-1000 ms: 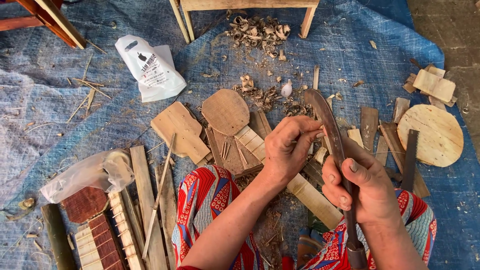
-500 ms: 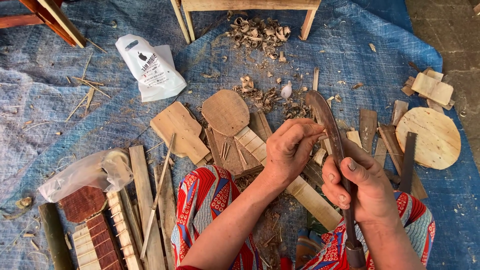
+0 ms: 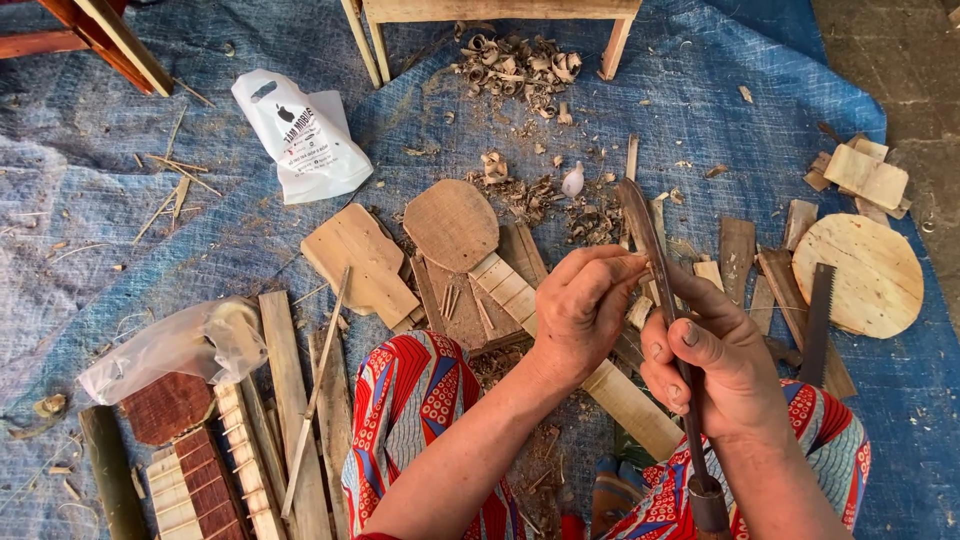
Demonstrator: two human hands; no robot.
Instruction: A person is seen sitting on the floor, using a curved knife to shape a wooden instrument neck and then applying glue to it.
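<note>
My right hand [image 3: 722,362] grips a long dark curved knife [image 3: 641,224] by the lower blade, tip pointing away from me; its handle [image 3: 708,500] sticks out below my wrist. My left hand [image 3: 583,306] pinches a small pale sliver of wood against the blade's edge; the piece is mostly hidden by my fingers. Both hands hover over my knees in red patterned cloth [image 3: 425,400], above a pale wooden strip [image 3: 630,405].
A blue tarp [image 3: 150,230] carries wood offcuts, rounded paddle-shaped boards [image 3: 452,222], planks [image 3: 290,400], curled shavings [image 3: 520,65], a white plastic bag [image 3: 300,135], a clear bag [image 3: 175,345], a round wooden disc [image 3: 860,272] and a saw blade [image 3: 818,310]. Stool legs [image 3: 375,40] stand at the back.
Both hands stay nearly in place. The left fingers have shifted slightly along the blade with the sliver; the knife has barely moved.
</note>
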